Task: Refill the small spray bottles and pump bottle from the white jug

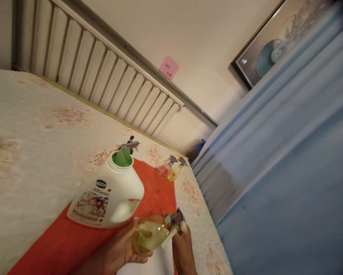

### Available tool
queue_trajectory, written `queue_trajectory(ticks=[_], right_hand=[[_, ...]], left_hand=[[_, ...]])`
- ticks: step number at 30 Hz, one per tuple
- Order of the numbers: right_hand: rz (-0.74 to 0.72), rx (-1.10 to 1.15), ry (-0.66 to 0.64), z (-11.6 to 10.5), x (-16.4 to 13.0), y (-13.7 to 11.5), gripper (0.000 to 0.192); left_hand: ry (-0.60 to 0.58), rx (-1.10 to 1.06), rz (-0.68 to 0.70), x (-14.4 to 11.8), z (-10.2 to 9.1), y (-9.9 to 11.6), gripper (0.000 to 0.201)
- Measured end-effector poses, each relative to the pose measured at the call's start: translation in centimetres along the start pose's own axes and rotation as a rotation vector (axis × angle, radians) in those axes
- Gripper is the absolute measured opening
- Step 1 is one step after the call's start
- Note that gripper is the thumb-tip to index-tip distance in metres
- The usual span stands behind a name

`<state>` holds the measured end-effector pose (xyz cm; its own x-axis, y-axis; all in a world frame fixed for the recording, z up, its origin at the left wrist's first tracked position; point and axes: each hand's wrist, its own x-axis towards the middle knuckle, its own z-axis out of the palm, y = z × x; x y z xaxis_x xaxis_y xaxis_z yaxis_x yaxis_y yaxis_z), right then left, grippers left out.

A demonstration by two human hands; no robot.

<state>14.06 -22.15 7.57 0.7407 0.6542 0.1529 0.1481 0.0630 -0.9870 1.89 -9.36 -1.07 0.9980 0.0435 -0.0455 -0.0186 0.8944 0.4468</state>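
Note:
My left hand point(121, 248) cups the round body of a small yellow-green spray bottle point(150, 235) low in the head view. At the bottle's grey trigger head point(175, 219), my right hand point(183, 246) holds the top. Just behind stands a large white detergent jug point(108, 194) with its cap off and a green spout showing, on an orange cloth point(157, 191). A grey spray head point(130, 144) pokes up behind the jug.
The orange cloth lies on a floral bedspread point(45, 145). A pink spray bottle point(163, 169) and a yellow one point(175, 172) lie near the bed's far edge. Slatted headboard point(102, 72) behind, blue curtain point(274, 152) to the right, pink note point(169, 67) on the wall.

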Motion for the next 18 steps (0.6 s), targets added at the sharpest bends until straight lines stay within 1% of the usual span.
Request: queue_trajectory(ticks=[2,4,5,6,7,8,9,11,12,13,14,15,16,18], right_hand=[[0.003,0.014,-0.006,-0.1,-0.1,0.3,0.028],[-0.006,0.032,0.015,-0.2,-0.1,0.5,0.029],[-0.007,0.037,0.026,-0.2,-0.1,0.6,0.03],[-0.01,0.044,0.04,-0.3,-0.1,0.7,0.031],[-0.012,0.051,0.052,-0.3,0.0,0.8,0.031],[-0.011,0.057,0.058,-0.3,0.0,0.8,0.031],[-0.006,0.058,0.06,-0.3,0.0,0.8,0.03],[0.004,0.047,0.066,-0.3,0.0,0.7,0.03],[0.004,0.031,0.075,-0.3,0.0,0.6,0.031],[-0.003,0.013,0.088,-0.2,0.0,0.5,0.032],[-0.015,-0.003,0.103,-0.2,0.0,0.3,0.033],[-0.028,-0.015,0.111,-0.2,0.0,0.1,0.034],[-0.038,-0.022,0.113,-0.2,-0.1,0.0,0.034],[-0.036,-0.022,0.087,-0.3,-0.1,-0.2,0.032]], left_hand=[[-0.021,-0.003,0.028,-0.3,0.3,0.5,0.052],[-0.073,0.006,0.089,-0.8,1.5,1.3,0.042],[-0.112,0.038,0.108,-1.1,2.3,1.7,0.044],[-0.154,0.074,0.157,-1.4,3.2,2.1,0.046],[-0.203,0.091,0.222,-1.6,3.9,2.4,0.053],[-0.227,0.097,0.25,-1.8,4.5,2.5,0.057],[-0.238,0.111,0.244,-1.9,4.8,2.5,0.06],[-0.209,0.134,0.177,-1.9,4.2,2.1,0.063],[-0.175,0.15,0.118,-1.8,3.5,1.7,0.064],[-0.129,0.161,0.048,-1.7,2.6,1.3,0.06],[-0.109,0.16,0.005,-1.5,1.6,0.9,0.058],[-0.095,0.163,-0.025,-1.3,0.7,0.6,0.056],[-0.09,0.167,-0.043,-1.1,0.0,0.4,0.06],[-0.077,0.148,-0.048,-0.7,-0.7,0.3,0.062]])
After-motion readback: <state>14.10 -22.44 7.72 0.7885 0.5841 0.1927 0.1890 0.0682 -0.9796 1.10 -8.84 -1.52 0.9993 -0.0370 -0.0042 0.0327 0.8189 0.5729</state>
